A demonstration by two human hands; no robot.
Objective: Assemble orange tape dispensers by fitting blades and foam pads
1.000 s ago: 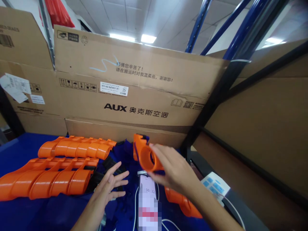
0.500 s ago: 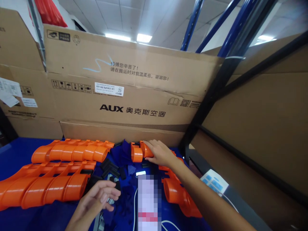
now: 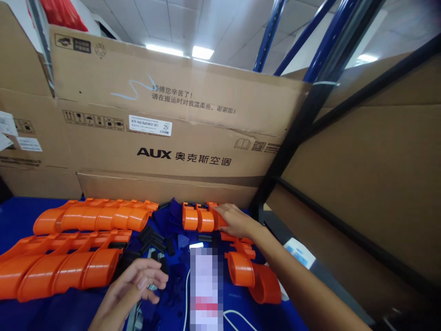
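My right hand [image 3: 234, 219] reaches forward and rests on a short orange ribbed plastic piece [image 3: 198, 219] lying on the blue cloth near the cardboard box; its fingers wrap the piece's right end. My left hand [image 3: 136, 281] hovers low over the cloth with fingers loosely curled and apart, holding nothing, just beside a scatter of small black parts [image 3: 151, 239]. Another orange curved piece [image 3: 253, 276] lies under my right forearm.
Two long rows of joined orange ribbed pieces [image 3: 93, 216] [image 3: 58, 266] lie at the left. A phone [image 3: 206, 287] with a white cable [image 3: 237, 317] lies in front. A big AUX cardboard box [image 3: 172, 133] walls the back; a blue and black rack post [image 3: 292, 133] stands at the right.
My right hand carried the orange piece from mid-air down to the cloth near the box and set it beside another. My left hand drew back and curled its fingers.
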